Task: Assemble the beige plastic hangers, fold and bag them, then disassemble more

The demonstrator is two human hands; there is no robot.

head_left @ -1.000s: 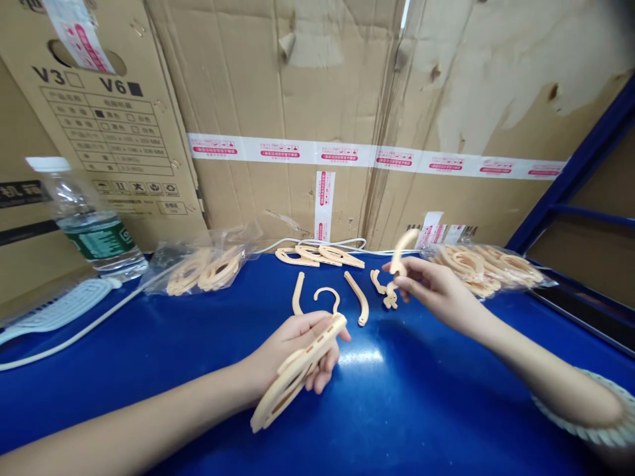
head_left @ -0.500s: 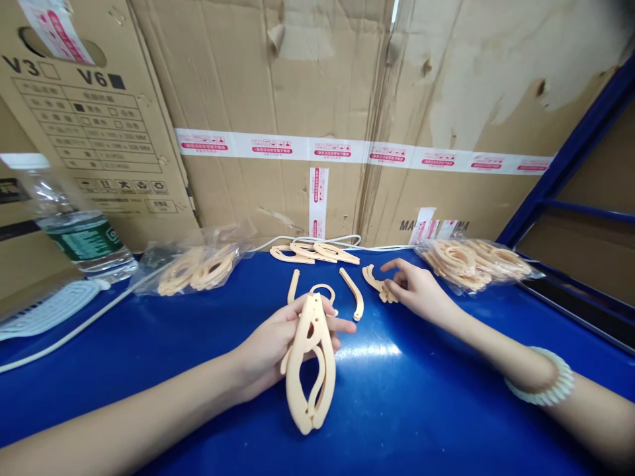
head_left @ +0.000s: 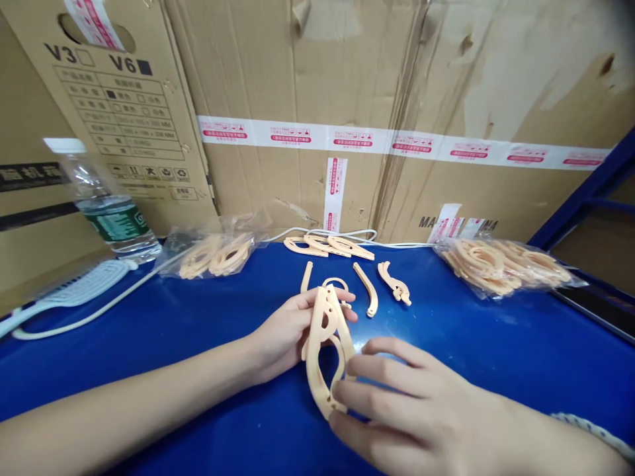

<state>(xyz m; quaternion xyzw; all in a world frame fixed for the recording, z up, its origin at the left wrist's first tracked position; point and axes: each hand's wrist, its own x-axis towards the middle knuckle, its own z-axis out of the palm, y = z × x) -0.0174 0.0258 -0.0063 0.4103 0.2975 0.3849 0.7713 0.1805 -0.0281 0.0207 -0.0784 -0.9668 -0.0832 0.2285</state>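
Observation:
My left hand (head_left: 292, 327) is closed around the upper part of a beige folding clothes hanger (head_left: 313, 370), which is folded into a leaf shape with its narrow end up. My right hand (head_left: 407, 403) has its bent fingers on the hanger's lower right side; its thumb is hidden. Beyond them on the blue table lie a curved hanger arm (head_left: 367, 289), a short straight-looking piece (head_left: 307, 276) and a small pile of curved parts (head_left: 394, 284). A hook-shaped piece (head_left: 337, 282) shows partly behind my left hand.
Several folded hangers (head_left: 327, 246) lie in a row at the back, before a white cable. Clear bags of beige hangers stand left (head_left: 218, 254) and right (head_left: 501, 264). A water bottle (head_left: 114, 218) and a pale blue hairbrush (head_left: 74, 291) are at left. Cardboard (head_left: 297, 192) walls the back.
My right hand has left the small parts pile and come down to the lower end of the hanger. My left hand still holds the hanger. The view has shifted slightly left.

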